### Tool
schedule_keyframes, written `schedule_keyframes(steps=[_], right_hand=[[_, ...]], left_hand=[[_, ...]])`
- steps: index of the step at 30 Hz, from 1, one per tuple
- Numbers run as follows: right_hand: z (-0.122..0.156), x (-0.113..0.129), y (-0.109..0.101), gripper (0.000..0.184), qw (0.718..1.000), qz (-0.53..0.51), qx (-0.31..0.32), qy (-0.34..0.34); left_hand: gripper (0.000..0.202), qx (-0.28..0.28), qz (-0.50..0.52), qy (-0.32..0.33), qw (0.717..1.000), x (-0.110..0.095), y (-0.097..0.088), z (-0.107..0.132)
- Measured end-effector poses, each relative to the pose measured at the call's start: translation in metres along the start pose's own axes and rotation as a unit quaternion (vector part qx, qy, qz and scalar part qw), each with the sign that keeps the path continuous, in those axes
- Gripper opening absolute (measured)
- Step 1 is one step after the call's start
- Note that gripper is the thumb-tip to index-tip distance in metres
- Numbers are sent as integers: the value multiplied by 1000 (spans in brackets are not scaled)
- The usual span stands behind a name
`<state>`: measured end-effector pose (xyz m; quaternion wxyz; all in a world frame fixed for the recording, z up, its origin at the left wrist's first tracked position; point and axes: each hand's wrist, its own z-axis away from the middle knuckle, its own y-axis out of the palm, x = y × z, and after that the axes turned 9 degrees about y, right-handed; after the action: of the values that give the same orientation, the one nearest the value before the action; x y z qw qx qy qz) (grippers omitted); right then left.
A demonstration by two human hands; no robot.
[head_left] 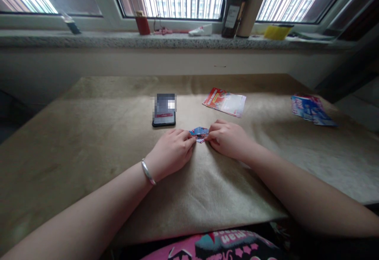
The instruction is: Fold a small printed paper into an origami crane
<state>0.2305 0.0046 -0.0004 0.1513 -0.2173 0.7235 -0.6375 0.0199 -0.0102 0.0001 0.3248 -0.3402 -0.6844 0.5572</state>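
A small folded piece of printed paper [199, 132], blue, red and white, lies on the table between my two hands. My left hand [175, 148], with a silver bangle at the wrist, pinches its left end. At the right end, the fingers of my right hand [226, 138] press together on the paper. Parts of the paper's ends are hidden under the fingertips. Just beyond my left hand lies a black phone [164, 113] with a blurred screen. Farther back, past my right hand, is a red and white printed leaflet [225, 102].
A fanned stack of blue and red printed papers [312, 110] lies at the table's right. The table [89, 141] has a tan cover. Behind it, a granite windowsill [112, 42] carries a red container [142, 23], a dark jar [233, 15] and a yellow item [277, 32].
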Motion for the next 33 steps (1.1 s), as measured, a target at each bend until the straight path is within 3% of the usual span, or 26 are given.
schedule_keyframes(steps=[9,16,23,33], right_hand=[[-1,-13,10,17,995,-98,-24,15],[0,-13,12,15,996,-80,-42,-2],[-5,-26,21,18,981,-190,-25,-4],[0,-17,12,16,994,-97,-45,-20]], left_hand=[[28,-6,50,-12,999,8,1,4],[27,-15,38,-15,999,6,3,3],[28,-21,125,7,992,22,5,5],[27,-3,15,17,1000,7,1,2]])
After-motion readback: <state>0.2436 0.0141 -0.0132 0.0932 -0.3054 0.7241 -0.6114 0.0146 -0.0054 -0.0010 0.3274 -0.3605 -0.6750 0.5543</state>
